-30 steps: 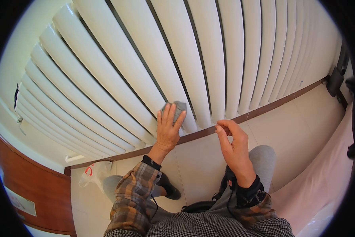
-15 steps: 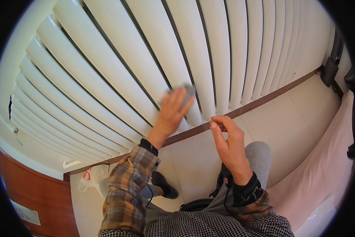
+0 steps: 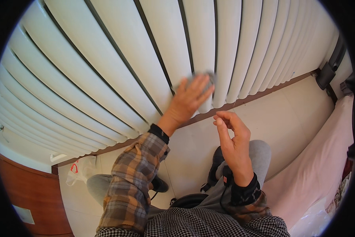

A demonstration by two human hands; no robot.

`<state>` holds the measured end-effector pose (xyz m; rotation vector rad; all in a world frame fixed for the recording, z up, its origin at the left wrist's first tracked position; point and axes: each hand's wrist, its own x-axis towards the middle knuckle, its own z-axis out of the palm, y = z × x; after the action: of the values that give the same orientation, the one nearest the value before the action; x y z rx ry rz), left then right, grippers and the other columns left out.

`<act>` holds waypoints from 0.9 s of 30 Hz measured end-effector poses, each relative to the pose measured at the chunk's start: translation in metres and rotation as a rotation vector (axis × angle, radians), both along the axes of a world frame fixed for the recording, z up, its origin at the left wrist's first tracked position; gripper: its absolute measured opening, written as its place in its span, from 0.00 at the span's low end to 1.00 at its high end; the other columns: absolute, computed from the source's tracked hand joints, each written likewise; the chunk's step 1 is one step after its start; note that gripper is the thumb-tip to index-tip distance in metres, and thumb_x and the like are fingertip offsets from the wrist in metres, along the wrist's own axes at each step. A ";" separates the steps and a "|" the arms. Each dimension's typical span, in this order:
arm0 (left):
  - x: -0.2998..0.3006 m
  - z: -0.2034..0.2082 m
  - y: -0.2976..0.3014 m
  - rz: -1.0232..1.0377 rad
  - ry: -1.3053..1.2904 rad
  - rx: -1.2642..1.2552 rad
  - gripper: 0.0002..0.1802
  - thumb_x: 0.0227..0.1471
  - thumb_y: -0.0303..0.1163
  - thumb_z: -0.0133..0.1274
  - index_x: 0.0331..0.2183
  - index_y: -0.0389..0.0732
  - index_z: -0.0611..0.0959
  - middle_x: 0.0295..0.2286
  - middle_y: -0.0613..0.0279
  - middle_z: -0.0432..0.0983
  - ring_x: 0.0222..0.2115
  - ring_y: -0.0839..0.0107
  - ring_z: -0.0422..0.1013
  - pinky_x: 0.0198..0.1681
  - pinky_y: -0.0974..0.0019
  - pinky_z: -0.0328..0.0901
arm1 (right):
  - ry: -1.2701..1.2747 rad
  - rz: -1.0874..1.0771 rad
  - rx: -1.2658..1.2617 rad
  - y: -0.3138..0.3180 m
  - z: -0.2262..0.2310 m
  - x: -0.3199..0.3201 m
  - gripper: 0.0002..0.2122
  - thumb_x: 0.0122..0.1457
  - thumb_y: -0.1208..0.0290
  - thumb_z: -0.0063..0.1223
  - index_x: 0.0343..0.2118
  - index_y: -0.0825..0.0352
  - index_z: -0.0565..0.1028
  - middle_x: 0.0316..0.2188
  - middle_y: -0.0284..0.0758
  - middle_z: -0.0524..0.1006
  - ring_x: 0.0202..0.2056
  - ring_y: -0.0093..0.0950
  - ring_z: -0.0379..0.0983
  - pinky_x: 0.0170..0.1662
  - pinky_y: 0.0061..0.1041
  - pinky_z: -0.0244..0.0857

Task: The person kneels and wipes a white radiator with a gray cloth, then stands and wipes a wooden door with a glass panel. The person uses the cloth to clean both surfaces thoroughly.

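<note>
My left hand lies with its fingers spread over a grey cloth, pressing it to the lower part of a white radiator. Most of the cloth is hidden under the palm, and fingers and cloth are slightly blurred. The radiator has tall rounded columns with dark gaps between them. Lower right of the cloth, my right hand hangs in the air in front of my knee, apart from the radiator. Its fingers are curled and the thumb tip comes close to the fingertips; nothing shows between them.
A brown wooden cabinet stands at the left. Near it a white plastic bag lies on the tiled floor. Pale pink fabric hangs along the right side. A black post stands at the far right by the radiator's end.
My left hand and the cloth have moved right to a neighbouring column of the radiator. The view has shifted a little to the right. My right hand keeps its curled pose.
</note>
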<state>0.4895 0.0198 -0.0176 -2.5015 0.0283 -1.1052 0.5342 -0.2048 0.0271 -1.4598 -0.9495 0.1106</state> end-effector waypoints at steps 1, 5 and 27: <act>-0.008 -0.021 -0.003 -0.069 0.141 -0.042 0.26 0.57 0.28 0.51 0.58 0.49 0.78 0.63 0.56 0.66 0.63 0.62 0.64 0.69 0.43 0.45 | 0.017 0.004 0.006 0.000 0.000 -0.001 0.08 0.65 0.77 0.55 0.45 0.75 0.77 0.35 0.42 0.82 0.36 0.31 0.80 0.42 0.27 0.73; -0.038 -0.089 -0.007 0.003 0.555 0.048 0.25 0.57 0.30 0.49 0.57 0.41 0.75 0.66 0.55 0.60 0.66 0.65 0.58 0.71 0.45 0.46 | 0.001 0.037 -0.014 0.001 0.005 -0.005 0.09 0.66 0.76 0.55 0.45 0.75 0.77 0.36 0.40 0.82 0.37 0.28 0.79 0.44 0.26 0.72; -0.103 -0.057 0.013 0.119 0.480 0.075 0.29 0.56 0.28 0.51 0.60 0.47 0.72 0.68 0.54 0.55 0.70 0.59 0.51 0.67 0.37 0.49 | -0.008 0.078 -0.070 0.011 0.002 -0.016 0.09 0.68 0.74 0.53 0.44 0.74 0.78 0.35 0.37 0.82 0.38 0.25 0.79 0.45 0.24 0.71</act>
<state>0.3864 0.0326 -0.0746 -2.6005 0.0537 -0.4313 0.5180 -0.1933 0.0287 -1.4883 -1.0184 0.1971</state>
